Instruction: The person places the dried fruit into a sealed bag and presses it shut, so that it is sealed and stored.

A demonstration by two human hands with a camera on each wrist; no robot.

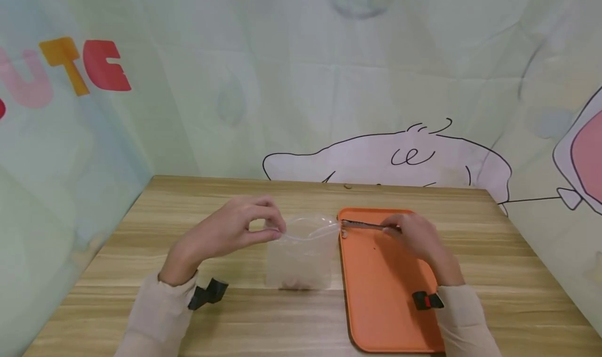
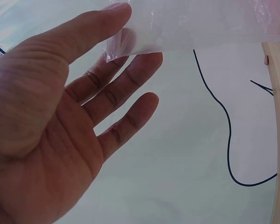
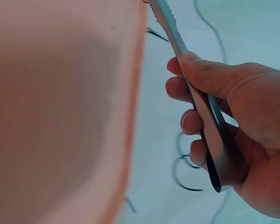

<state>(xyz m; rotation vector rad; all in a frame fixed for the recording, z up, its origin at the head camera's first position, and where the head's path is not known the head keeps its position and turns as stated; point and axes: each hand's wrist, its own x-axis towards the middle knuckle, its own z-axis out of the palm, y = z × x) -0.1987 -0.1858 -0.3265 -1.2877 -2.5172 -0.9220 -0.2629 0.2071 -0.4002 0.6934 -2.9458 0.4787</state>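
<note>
My left hand (image 1: 244, 223) pinches the top edge of a clear plastic zip bag (image 1: 301, 260) between thumb and fingers. In the left wrist view the film of the bag (image 2: 196, 23) runs off to the right from my thumb. The bag's mouth gapes slightly, and something small and brownish lies at its bottom, too blurred to name. My right hand (image 1: 416, 237) grips metal tongs (image 3: 210, 126) with serrated tips. The tips of the tongs (image 1: 359, 224) are by the bag's right corner, above the tray's far left end; whether they hold a piece I cannot tell.
An orange tray (image 1: 385, 299) lies right of the bag, with a small brownish piece (image 1: 344, 234) at its left rim. Another small brown piece (image 1: 348, 186) is near the back edge of the wooden table (image 1: 263, 325). A printed cloth (image 1: 301, 95) hangs behind.
</note>
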